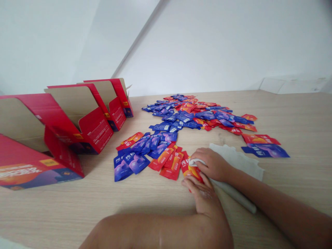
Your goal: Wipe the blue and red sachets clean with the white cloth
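Both our hands close on one red sachet (191, 171) at 12 o'clock: left hand (204, 200) pinching below, right hand (211, 164) above, apparently through a white cloth (234, 159); blue sachets (136, 163) lie at 11 o'clock.

Plain white walls (223, 41), a slanted corner edge (137, 38) — pale wood tabletop (298, 117) below, soft even light

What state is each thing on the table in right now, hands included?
Left hand: gripping the lower edge of the red sachet
Right hand: pinching the white cloth against the sachet
Red sachet: held between both hands
White cloth: spread flat, one corner gathered up
White rod: lying beneath the right wrist
Sachet pile: loose, blue and red mixed
Red cardboard boxes: open, flaps raised
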The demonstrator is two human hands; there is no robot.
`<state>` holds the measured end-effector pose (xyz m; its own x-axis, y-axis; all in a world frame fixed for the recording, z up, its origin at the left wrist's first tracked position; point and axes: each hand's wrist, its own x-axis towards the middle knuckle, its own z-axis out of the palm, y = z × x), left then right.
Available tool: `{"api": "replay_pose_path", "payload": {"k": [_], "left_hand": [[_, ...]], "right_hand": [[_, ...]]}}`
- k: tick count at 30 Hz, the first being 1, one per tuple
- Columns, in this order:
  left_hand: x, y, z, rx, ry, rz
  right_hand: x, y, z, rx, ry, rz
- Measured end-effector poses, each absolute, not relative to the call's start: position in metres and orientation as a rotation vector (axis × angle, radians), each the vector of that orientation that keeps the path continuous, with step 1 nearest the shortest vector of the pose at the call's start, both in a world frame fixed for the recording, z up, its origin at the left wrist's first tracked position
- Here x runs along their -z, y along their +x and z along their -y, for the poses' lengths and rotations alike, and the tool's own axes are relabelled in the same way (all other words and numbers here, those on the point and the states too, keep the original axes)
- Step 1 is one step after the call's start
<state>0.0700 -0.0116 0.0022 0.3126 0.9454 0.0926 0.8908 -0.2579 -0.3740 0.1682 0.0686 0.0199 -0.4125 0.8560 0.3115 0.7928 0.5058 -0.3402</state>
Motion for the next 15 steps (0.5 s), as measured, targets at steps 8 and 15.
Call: {"api": "replay_pose_path", "payload": {"k": [8,15], "left_hand": [[-0.0052,0.0698,0.0129,-0.250,-2.209,1.620],[-0.0046,0.0694,0.0118,-0.259,-2.199,1.595]], "right_hand": [[-0.0211,0.1682,-0.0680,-0.192,-1.359,2.318],[-0.0222,0.1675,-0.0677,-0.195,-1.358,2.313]]}}
